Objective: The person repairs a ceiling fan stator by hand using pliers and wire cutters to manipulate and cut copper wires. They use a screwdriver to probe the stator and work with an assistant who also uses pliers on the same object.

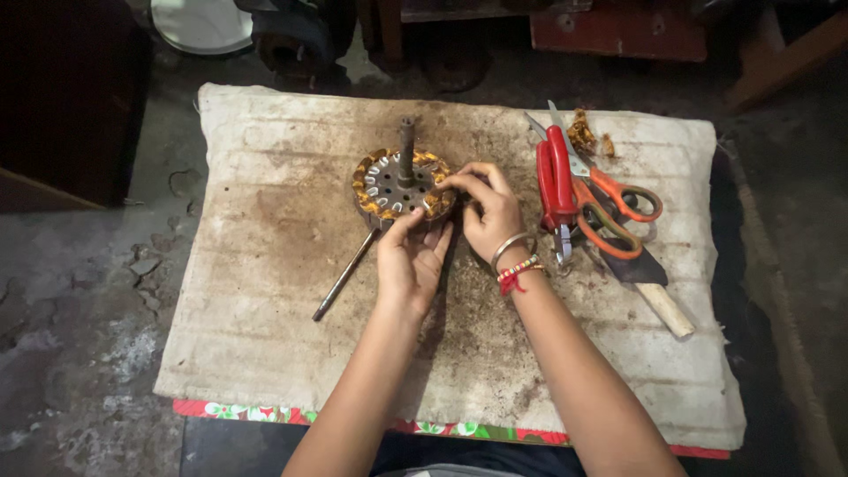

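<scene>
Copper-wound and round, the fan motor stator (402, 185) sat upright on a stained white cloth pad (291, 265), its steel shaft (406, 146) pointing up from the perforated centre. The left hand (411, 256) cupped the stator's near edge, thumb against the rim and fingers loosely curled beneath. The right hand (490, 212) reached across from the right, fingertips pinched together on the copper winding at the stator's right rim. A thin metal rod (344, 276) lay slanting just below the stator. Red-handled pliers (555, 181), orange-handled scissors (609, 208) and a wooden-handled blade (658, 296) lay heaped to the right.
</scene>
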